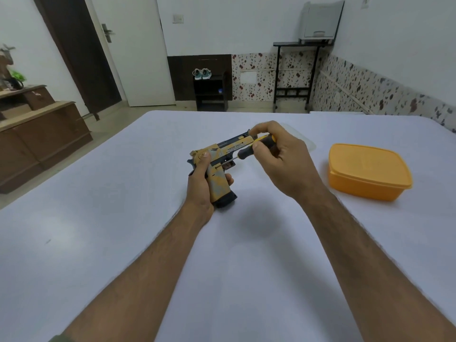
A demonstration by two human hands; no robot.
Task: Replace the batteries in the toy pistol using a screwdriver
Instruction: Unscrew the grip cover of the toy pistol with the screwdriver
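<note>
The toy pistol (222,154) is yellow and dark blue, held above the white surface with its barrel pointing right and away. My left hand (201,186) wraps around its grip from the left, thumb near the rear of the slide. My right hand (278,159) pinches a screwdriver (256,146) with a black and yellow handle. The thin metal shaft slants down-left, and its tip meets the pistol's side just above the grip, beside the trigger. No batteries are visible.
An orange plastic box (367,171) with its lid on sits to the right on the white cloth-covered table (123,218). A clear lid (308,141) lies behind my right hand. A brown cabinet (37,137) stands left of the table.
</note>
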